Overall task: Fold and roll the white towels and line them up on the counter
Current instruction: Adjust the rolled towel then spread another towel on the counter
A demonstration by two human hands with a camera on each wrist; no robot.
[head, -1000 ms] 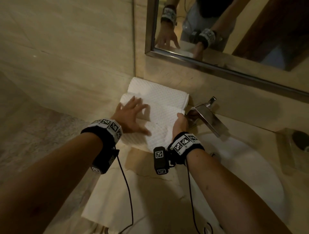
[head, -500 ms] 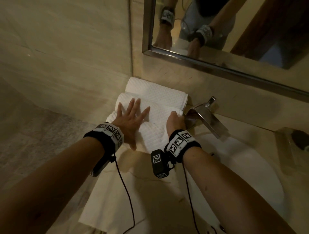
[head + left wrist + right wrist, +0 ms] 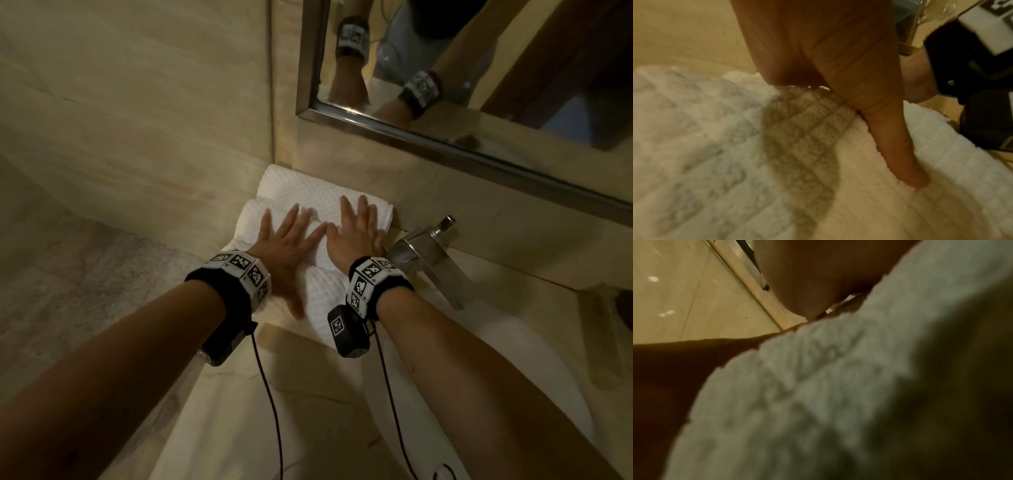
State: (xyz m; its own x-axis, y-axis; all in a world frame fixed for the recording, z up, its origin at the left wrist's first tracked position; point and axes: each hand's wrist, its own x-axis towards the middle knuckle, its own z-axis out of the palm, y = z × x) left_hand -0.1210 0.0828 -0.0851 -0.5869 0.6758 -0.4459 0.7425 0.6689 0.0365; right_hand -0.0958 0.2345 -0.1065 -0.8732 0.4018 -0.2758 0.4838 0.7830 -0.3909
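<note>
Rolled white towels lie side by side in the back left corner of the beige stone counter [image 3: 301, 383]. The farthest roll [image 3: 301, 186] sits against the wall, a second roll [image 3: 251, 214] lies in front of it, and the nearest roll [image 3: 323, 301] lies under my wrists. My left hand [image 3: 284, 243] rests flat with fingers spread on the towels. Beside it my right hand [image 3: 356, 233] also lies flat, fingers straight. The left wrist view shows my thumb [image 3: 898, 146] pressing into waffle-textured towel [image 3: 715, 146]. The right wrist view is filled with blurred towel [image 3: 818, 394].
A chrome faucet [image 3: 424, 253] stands just right of my right hand, over a white sink basin [image 3: 513, 359]. A framed mirror [image 3: 445, 68] hangs on the back wall. A tiled side wall [image 3: 137, 120] bounds the counter on the left. Sensor cables hang from both wrists.
My right hand left the towel's right end beside the faucet and now lies flat on top. My left hand slid further forward over the rolls.
</note>
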